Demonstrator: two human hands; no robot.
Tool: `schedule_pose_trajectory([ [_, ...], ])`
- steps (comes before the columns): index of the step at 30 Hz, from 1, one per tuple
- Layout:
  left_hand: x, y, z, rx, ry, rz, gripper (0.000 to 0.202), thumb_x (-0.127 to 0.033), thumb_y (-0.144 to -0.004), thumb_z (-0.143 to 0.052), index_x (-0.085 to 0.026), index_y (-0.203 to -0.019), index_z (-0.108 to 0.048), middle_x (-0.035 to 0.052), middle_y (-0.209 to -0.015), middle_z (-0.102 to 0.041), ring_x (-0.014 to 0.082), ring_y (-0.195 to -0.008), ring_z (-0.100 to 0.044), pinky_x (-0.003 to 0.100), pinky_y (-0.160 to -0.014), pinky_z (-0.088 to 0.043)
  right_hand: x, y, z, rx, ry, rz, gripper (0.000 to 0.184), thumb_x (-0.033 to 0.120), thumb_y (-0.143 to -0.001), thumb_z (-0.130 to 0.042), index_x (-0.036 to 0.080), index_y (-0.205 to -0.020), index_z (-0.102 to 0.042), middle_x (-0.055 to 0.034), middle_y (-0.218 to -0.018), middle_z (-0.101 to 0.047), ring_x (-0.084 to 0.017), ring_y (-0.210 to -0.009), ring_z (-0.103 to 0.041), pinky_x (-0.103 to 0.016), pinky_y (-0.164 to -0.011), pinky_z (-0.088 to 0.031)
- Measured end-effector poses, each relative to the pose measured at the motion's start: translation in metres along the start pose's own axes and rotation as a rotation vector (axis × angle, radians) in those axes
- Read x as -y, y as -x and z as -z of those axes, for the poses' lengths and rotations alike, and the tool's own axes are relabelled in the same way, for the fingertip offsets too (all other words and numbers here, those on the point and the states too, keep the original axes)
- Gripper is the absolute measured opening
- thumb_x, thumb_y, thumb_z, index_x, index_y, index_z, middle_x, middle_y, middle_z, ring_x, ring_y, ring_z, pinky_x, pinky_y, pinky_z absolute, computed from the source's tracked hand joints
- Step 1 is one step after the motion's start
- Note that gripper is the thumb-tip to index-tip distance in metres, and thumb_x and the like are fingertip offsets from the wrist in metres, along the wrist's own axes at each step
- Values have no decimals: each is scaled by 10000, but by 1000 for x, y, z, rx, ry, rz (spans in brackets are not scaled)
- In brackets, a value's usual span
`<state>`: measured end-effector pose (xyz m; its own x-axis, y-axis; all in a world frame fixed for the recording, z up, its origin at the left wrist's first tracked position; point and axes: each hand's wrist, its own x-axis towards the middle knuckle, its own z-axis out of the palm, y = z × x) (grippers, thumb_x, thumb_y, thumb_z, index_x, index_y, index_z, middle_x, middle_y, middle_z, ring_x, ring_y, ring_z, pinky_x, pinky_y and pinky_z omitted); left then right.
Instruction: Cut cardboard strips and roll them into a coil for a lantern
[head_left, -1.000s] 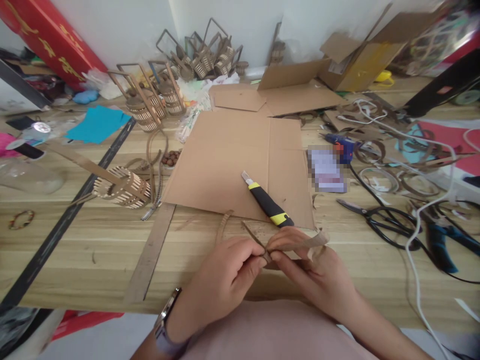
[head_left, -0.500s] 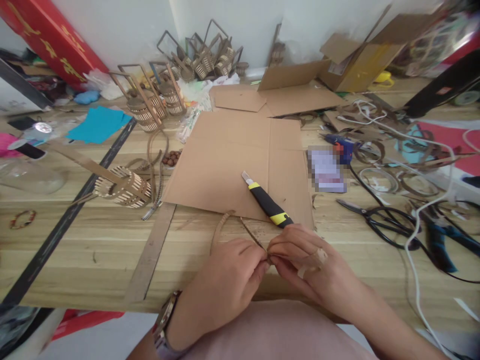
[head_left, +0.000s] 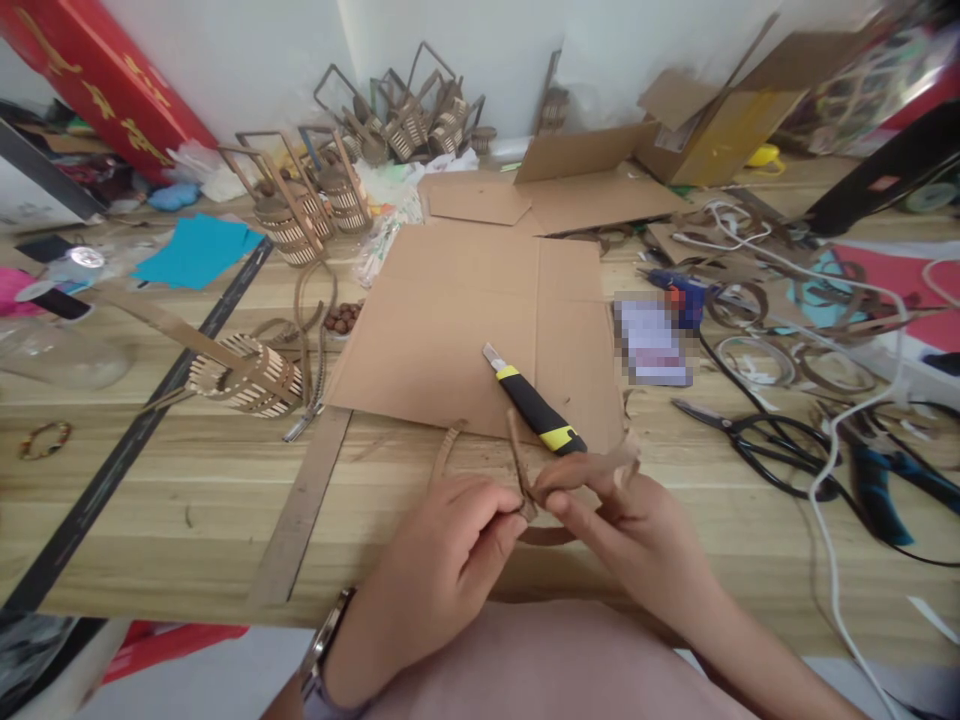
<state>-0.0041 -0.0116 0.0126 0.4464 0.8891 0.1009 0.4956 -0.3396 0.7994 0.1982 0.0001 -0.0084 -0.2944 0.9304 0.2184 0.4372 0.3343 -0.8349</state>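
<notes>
Near the table's front edge, my left hand (head_left: 469,535) pinches a thin brown cardboard strip (head_left: 517,450) between thumb and fingers. Close beside it, my right hand (head_left: 626,520) is closed on the same strip, with thumb and forefinger at the spot where strip parts cross. One strip end sticks up between the hands, another curves out beyond my left hand, and part of a loop shows below. A tan piece lies along my right fingers. Just beyond the hands, a black and yellow utility knife (head_left: 534,408) rests on a flat cardboard sheet (head_left: 450,320), blade pointing away.
Left of the sheet lies a small woven basket (head_left: 247,375) with a long strip handle. Scissors (head_left: 772,445), pliers (head_left: 881,490) and a blue glue gun (head_left: 679,295) lie on the right, with a white cable (head_left: 829,500) running past. Several lidded baskets (head_left: 292,220) stand farther back.
My right hand has turned and its fingers have shifted on the strip. The strip end between the hands now stands more upright, and a loop shows below. The knife has not moved.
</notes>
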Motion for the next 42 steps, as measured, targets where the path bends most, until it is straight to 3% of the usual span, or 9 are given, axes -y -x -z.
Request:
schedule_pose_trajectory([
  [2, 1, 1, 1, -54, -17, 40, 168, -183, -968, -480, -198, -839, -585, -20, -736, -621, 131, -665, -553, 225, -647, -424, 1, 1, 5, 76, 25, -36, 353, 446, -977, -515, 211, -768, -676, -11, -686, -715, -141, -622, -677, -234, -548, -518],
  [6, 0, 0, 2, -127, -55, 75, 162, -188, -943, -511, -201, -805, -595, -28, -687, -622, 131, -628, -564, 230, -629, -434, 6, 1, 16, 172, 194, 89, 514, 665, -915, -496, 211, -786, -699, -59, -779, -744, -187, -685, -698, -288, -566, -531],
  [9, 0, 0, 0, -175, -84, 79, 155, -179, -938, -509, -202, -823, -610, -25, -692, -637, 134, -632, -583, 231, -623, -447, 7, 0, 26, 72, 397, 150, 490, 688, -872, -546, 231, -958, -701, -86, -904, -766, -241, -776, -718, -349, -619, -554],
  [12, 1, 0, -2, -203, -107, 80, 151, -171, -941, -508, -205, -853, -626, -19, -722, -657, 140, -662, -602, 238, -648, -470, 10, 2, 34, -203, 533, 131, 462, 629, -909, -541, 247, -1149, -638, -85, -891, -727, -243, -762, -687, -364, -623, -549],
  [15, 2, -1, -5, -208, -123, 71, 145, -193, -956, -510, -212, -888, -636, -12, -748, -664, 150, -687, -608, 254, -686, -492, 20, 8, 34, -362, 565, 172, 213, 370, -954, -586, 282, -1145, -619, -70, -860, -682, -233, -794, -667, -361, -694, -551],
  [17, 2, -2, -6, -215, -128, 58, 138, -196, -961, -512, -215, -906, -638, -10, -766, -668, 153, -701, -611, 258, -701, -496, 27, 10, 27, -269, 490, 278, 169, 216, -941, -590, 286, -1092, -622, -53, -873, -690, -208, -819, -677, -325, -722, -555],
  [20, 1, -3, -9, -215, -112, 17, 138, -155, -955, -509, -207, -907, -627, -6, -787, -672, 148, -719, -615, 246, -698, -487, 29, 7, 12, -124, 392, 371, 165, 146, -937, -569, 257, -1037, -639, -33, -887, -717, -164, -797, -694, -275, -708, -559],
  [29, 1, -3, -12, -188, -168, -82, 163, -135, -982, -464, -190, -954, -615, 21, -817, -668, 165, -777, -626, 269, -731, -499, 19, -6, -3, -176, 386, 287, 148, 145, -936, -547, 219, -920, -674, -32, -804, -740, -156, -701, -708, -267, -639, -567],
  [42, 8, -5, -15, -124, -450, -319, 282, -143, -1038, -334, -133, -993, -612, 61, -806, -651, 212, -735, -582, 358, -677, -519, 20, -6, 0, -53, 282, 130, 186, 124, -901, -517, 223, -842, -662, 7, -729, -723, -123, -614, -673, -218, -566, -519],
])
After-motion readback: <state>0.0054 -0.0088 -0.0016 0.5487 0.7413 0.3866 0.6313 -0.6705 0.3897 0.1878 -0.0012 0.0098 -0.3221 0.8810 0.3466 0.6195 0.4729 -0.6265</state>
